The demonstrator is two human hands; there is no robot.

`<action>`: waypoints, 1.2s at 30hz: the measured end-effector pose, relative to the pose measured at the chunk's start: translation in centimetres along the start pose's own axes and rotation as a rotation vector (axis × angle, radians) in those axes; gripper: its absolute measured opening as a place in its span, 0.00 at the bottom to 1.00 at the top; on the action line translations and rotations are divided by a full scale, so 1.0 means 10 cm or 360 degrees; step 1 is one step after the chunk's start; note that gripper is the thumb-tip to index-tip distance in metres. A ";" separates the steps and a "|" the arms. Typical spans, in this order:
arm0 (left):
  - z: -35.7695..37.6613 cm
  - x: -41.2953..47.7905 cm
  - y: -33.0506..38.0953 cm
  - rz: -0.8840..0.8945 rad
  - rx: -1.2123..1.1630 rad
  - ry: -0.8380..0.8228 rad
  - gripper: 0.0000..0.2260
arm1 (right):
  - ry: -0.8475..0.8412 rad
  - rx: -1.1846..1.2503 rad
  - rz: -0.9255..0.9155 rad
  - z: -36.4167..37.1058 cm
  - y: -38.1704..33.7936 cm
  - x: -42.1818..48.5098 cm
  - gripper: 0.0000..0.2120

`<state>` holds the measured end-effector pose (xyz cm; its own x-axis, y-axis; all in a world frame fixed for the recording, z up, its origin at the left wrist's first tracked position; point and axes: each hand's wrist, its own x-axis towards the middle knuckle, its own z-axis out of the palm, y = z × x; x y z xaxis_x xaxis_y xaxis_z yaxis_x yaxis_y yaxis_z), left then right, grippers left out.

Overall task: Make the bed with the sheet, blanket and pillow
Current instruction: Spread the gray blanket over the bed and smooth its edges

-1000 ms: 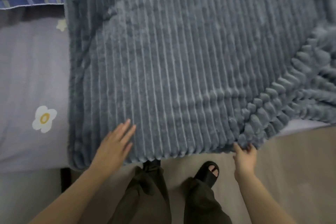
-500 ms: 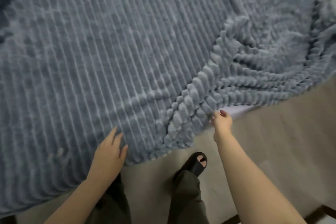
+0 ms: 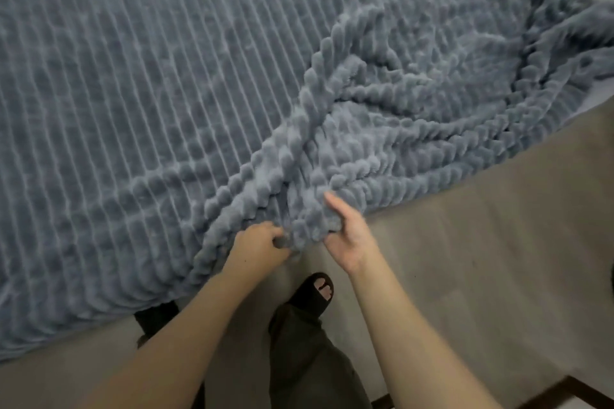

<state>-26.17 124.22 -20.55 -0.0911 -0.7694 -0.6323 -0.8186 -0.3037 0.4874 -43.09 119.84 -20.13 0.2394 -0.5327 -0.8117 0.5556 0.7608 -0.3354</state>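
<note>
A grey-blue ribbed fleece blanket [image 3: 149, 93] covers almost the whole bed, flat on the left and bunched into folds on the right. At the near edge a thick fold gathers into a bundle. My left hand [image 3: 257, 247] grips that bundle from the left with curled fingers. My right hand [image 3: 345, 232] holds the same bundle from the right, thumb up over the fleece and fingers tucked beneath it. A sliver of pale sheet [image 3: 598, 103] shows at the right edge. No pillow is in view.
Grey floor [image 3: 481, 242] runs along the bed's near side. My legs in dark trousers and a black sandal [image 3: 315, 285] stand close to the bed. A dark wooden corner [image 3: 571, 392] sits at the bottom right.
My view has swung right along the bed, losing the plaid pillow and flowered sheet. My left hand left the flat blanket and closed on the bunched edge beside my right hand.
</note>
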 end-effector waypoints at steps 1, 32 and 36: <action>0.00 0.00 0.07 -0.0023 0.0040 -0.0210 0.08 | -0.0008 0.0170 -0.0059 -0.15 -0.11 -0.03 0.23; 0.49 1.50 2.12 0.0516 0.0045 -0.0041 0.26 | 0.1150 -0.0892 -0.0593 -2.05 -2.97 0.37 0.33; 0.45 1.79 2.38 0.0389 -0.0046 -0.0270 0.26 | 0.1254 -0.1022 -0.0473 -2.08 -3.47 0.63 0.41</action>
<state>-49.84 105.72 -22.99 -0.3786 -0.7176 -0.5845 -0.7444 -0.1391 0.6530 -77.45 97.79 -23.53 -0.5490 -0.5137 -0.6593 -0.0733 0.8154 -0.5743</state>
